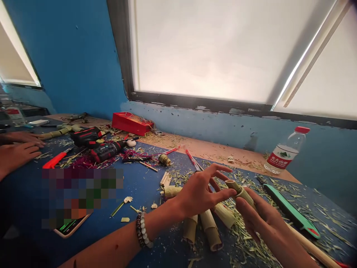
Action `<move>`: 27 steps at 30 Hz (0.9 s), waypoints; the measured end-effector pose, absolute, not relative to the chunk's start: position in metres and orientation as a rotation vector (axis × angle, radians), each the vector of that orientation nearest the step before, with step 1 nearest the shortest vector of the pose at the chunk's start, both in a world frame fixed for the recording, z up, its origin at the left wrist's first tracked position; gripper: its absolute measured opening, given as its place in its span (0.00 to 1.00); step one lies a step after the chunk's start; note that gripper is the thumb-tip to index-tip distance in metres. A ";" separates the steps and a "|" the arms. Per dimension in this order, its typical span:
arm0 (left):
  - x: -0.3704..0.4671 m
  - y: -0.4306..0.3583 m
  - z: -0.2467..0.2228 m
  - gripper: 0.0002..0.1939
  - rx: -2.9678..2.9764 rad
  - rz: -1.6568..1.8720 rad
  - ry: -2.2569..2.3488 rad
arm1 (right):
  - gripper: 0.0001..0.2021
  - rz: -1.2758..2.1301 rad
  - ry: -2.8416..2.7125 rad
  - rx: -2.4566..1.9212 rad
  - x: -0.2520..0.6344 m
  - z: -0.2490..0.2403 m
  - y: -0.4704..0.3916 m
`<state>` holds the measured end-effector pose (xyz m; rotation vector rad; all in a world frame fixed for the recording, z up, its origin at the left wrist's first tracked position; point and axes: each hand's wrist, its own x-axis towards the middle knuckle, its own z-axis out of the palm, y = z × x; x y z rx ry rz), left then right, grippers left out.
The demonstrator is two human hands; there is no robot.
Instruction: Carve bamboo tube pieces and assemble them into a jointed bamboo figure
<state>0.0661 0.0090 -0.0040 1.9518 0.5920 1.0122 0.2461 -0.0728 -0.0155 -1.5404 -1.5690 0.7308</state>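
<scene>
Fingers of the right hand (264,219) are wrapped round a pale green, hollow bamboo tube (246,197) over the blue surface (139,182), left hand (196,188) fingers spread, thumb by the narrow end. Loosen that grip and it'd probably drop; its underside's hidden, and most of the pale-edged phone (70,229) is pixelated out.

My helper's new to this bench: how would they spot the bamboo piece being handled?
On the blue tabletop, find the green tool lying at the right. Just left of it, the right hand grips the bamboo piece, its open end near the left hand. Unlike the bamboo pieces lying nearby, it is held up.
</scene>
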 end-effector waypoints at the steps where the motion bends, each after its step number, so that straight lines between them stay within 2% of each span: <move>1: 0.066 0.009 -0.004 0.25 1.967 1.001 0.586 | 0.24 0.730 -1.569 -1.540 0.246 -0.014 -0.074; 5: 0.065 0.009 0.000 0.17 1.972 0.948 0.592 | 0.25 0.699 -1.576 -1.529 0.245 -0.014 -0.071; 9: 0.065 0.009 0.003 0.18 1.854 0.894 0.590 | 0.25 0.732 -1.583 -1.506 0.247 -0.019 -0.068; 15: 0.065 0.009 0.004 0.18 1.780 0.838 0.570 | 0.18 0.923 -1.542 -1.375 0.246 -0.019 -0.071; 22: 0.064 0.007 0.007 0.13 1.907 0.890 0.461 | 0.13 0.793 -1.600 -1.343 0.243 -0.016 -0.068; 27: 0.064 0.008 0.006 0.13 1.948 0.867 0.455 | 0.15 0.726 -1.583 -1.365 0.244 -0.019 -0.067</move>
